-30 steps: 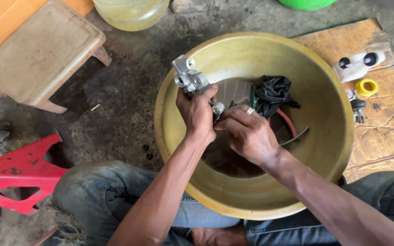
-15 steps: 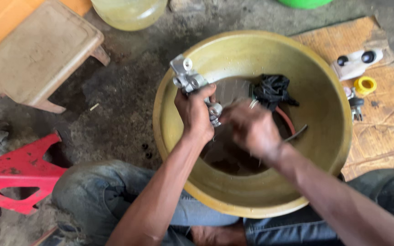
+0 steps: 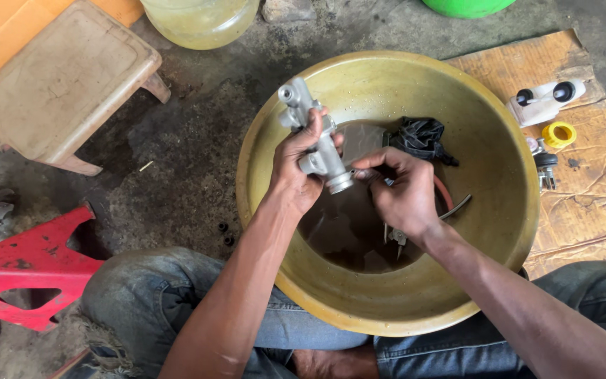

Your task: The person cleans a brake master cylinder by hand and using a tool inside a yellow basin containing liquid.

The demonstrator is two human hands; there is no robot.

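My left hand (image 3: 294, 168) grips a silver metal cylinder part (image 3: 315, 133), tilted with its open end down-right, over a big yellow basin (image 3: 485, 140). My right hand (image 3: 401, 193) is at that open end, its fingertips pinched on something small there; what it holds is hidden. Dark liquid (image 3: 345, 231) lies in the basin's bottom. A crumpled black plastic bag (image 3: 422, 137) sits inside the basin behind my right hand, with a thin red hose (image 3: 445, 193) and a metal tool (image 3: 457, 205) beside it.
A beige plastic stool (image 3: 64, 81) stands at upper left, a red metal stand (image 3: 22, 270) at lower left. On cardboard (image 3: 590, 175) at right lie a white reservoir with black caps (image 3: 545, 102), a yellow ring (image 3: 560, 133) and small metal parts (image 3: 546, 168). A pale jug (image 3: 201, 21) is at top.
The cylinder part has been pulled further out over the basin and tilted. My right hand has shifted from beside the part to its open lower end.
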